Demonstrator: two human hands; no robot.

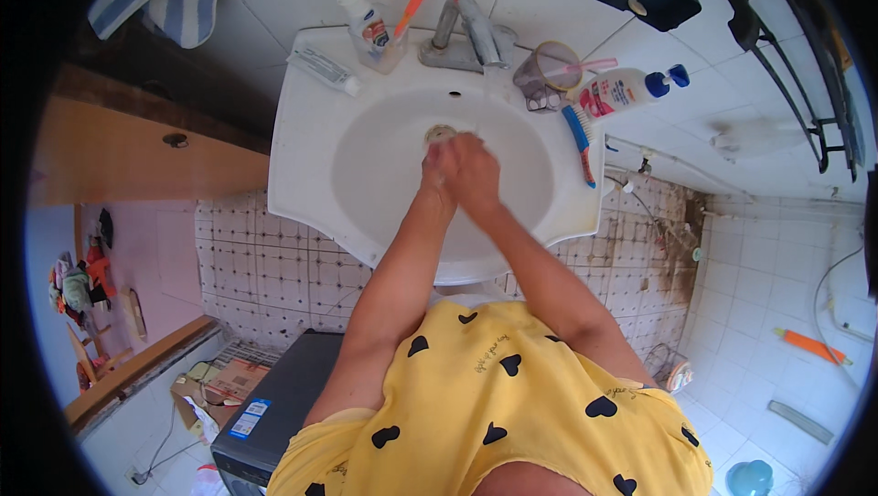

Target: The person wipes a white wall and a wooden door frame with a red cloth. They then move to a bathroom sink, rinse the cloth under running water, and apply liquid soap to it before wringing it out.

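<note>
Over the white washbasin, my left hand and my right hand are pressed together, with the drain just beyond them. They look wet and slightly blurred. Whether anything lies between the palms is hidden. Beyond the hands stands the metal faucet, with what looks like a thin stream of water falling from its spout. A scrub brush with a blue and orange handle lies on the basin's right rim, near a white pump bottle tipped on its side.
On the basin's back left are a toothpaste tube and a clear cup holding a bottle and an orange-handled item. A mesh cup stands back right. A dark appliance stands behind me at left; a wooden door is at the left.
</note>
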